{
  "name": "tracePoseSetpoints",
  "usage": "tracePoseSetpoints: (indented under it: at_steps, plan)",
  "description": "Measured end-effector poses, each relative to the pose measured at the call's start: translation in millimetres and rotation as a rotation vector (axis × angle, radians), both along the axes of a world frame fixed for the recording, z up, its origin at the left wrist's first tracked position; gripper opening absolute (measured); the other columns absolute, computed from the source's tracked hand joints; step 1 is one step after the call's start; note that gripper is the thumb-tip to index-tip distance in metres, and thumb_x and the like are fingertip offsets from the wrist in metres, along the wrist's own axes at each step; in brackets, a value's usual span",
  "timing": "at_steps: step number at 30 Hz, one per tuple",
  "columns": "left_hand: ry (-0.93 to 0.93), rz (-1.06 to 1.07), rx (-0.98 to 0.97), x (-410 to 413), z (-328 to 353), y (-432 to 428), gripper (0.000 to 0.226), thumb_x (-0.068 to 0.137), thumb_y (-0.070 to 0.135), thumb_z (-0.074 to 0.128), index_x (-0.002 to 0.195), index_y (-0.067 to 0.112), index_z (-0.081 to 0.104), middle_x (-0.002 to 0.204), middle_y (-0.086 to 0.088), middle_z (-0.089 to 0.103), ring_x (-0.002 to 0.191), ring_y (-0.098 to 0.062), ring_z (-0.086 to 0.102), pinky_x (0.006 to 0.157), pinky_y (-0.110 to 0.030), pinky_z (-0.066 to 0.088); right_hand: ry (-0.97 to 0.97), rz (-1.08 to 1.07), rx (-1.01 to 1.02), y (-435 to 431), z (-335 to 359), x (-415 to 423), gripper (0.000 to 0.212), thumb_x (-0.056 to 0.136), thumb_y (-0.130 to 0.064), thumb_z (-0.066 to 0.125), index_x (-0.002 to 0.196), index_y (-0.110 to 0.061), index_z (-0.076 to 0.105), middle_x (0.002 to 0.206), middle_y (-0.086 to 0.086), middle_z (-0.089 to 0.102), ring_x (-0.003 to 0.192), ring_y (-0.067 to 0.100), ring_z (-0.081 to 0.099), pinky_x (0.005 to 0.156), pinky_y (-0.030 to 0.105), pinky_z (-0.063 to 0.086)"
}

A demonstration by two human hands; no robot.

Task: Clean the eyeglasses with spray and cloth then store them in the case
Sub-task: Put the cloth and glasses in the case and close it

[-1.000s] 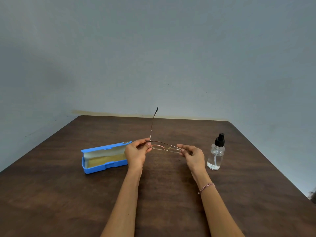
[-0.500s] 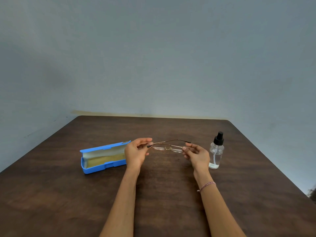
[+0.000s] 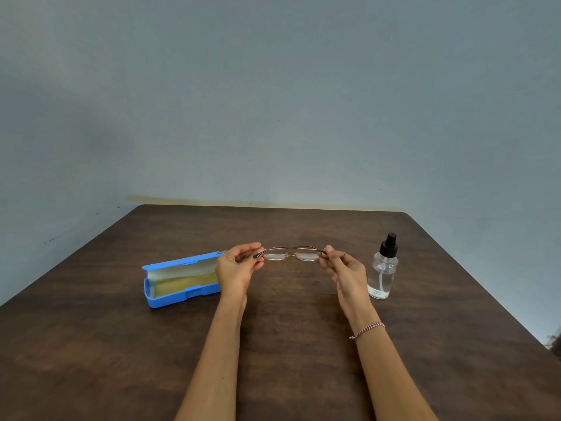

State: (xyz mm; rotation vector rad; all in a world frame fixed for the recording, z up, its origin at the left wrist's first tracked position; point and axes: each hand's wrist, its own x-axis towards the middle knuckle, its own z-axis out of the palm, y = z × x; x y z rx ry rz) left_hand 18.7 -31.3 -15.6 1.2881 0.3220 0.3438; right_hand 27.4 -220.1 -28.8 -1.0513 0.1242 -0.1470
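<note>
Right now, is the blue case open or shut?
Open: the case has its lid tipped back, and its yellow inside shows.

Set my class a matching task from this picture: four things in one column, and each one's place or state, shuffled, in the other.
Column one:
1. eyeglasses
2. case
3. spray bottle
4. bracelet

Column two:
a. stands upright on the right
b. sits round a wrist
c. held in the air
d. lies open on the left

Pairs: 1-c, 2-d, 3-a, 4-b.

bare forearms, a red-and-white braided bracelet [image 3: 368, 330] on the right wrist.
</note>
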Motion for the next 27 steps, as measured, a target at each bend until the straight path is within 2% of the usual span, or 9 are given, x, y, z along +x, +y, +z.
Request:
tracePoseSetpoints:
  at_steps: [7,10,15,19,22,27]
  plan:
    - [0.012,-0.046,-0.177,-4.7,1.0,4.3,0.013,0.090,0.005,0.056,0.095,0.010,0.067,0.096,-0.006,0.070,0.092,-0.016,0.066,0.079,-0.028,0.055,-0.012,0.031,0.044,1.9,2.7,-2.4,0.010,0.082,-0.010,0.067,0.091,-0.005,0.066,0.094,0.011,0.069,0.090,0.018,0.067,0.082,0.024,0.055]
    - [0.010,-0.057,-0.206,-12.4,-0.1,12.3,0.012,0.087,0.007,0.061,0.097,0.005,0.068,0.096,-0.009,0.071,0.091,-0.017,0.067,0.082,-0.029,0.055,-0.035,0.056,0.057,6.5,4.1,-5.4,0.013,0.082,-0.009,0.067,0.094,-0.004,0.065,0.092,0.010,0.069,0.089,0.018,0.067,0.081,0.022,0.056]
    - [-0.013,-0.069,-0.116,-30.1,0.1,29.2,0.018,0.082,-0.004,0.062,0.099,0.002,0.067,0.096,-0.009,0.070,0.091,-0.015,0.067,0.076,-0.019,0.056,-0.075,0.094,0.111,22.3,8.6,-13.6,0.006,0.083,-0.004,0.064,0.088,-0.001,0.063,0.081,0.008,0.069,0.075,0.013,0.068,0.070,0.018,0.056]
    - [0.000,-0.035,-0.063,-39.8,-0.4,46.2,0.021,0.078,-0.002,0.069,0.096,0.007,0.070,0.098,-0.011,0.071,0.095,-0.019,0.067,0.080,-0.025,0.054,-0.089,0.116,0.139,35.7,12.8,-20.6,0.004,0.083,0.000,0.063,0.088,0.000,0.062,0.079,0.007,0.070,0.073,0.012,0.068,0.069,0.017,0.055]
    - [0.012,-0.011,0.023,-49.2,1.7,58.7,0.019,0.076,-0.002,0.071,0.089,0.012,0.072,0.095,-0.009,0.072,0.094,-0.018,0.067,0.080,-0.026,0.052,-0.084,0.149,0.140,44.3,12.5,-24.0,0.012,0.082,0.008,0.061,0.092,0.001,0.061,0.081,0.009,0.070,0.074,0.014,0.069,0.069,0.019,0.056]
    - [0.024,0.042,0.156,-67.6,7.6,83.8,0.023,0.074,-0.007,0.071,0.091,0.009,0.069,0.092,-0.007,0.071,0.089,-0.016,0.066,0.075,-0.022,0.053,-0.068,0.197,-0.075,63.4,7.4,-29.3,0.020,0.079,0.014,0.062,0.089,-0.003,0.063,0.084,0.011,0.069,0.077,0.016,0.068,0.071,0.023,0.058]
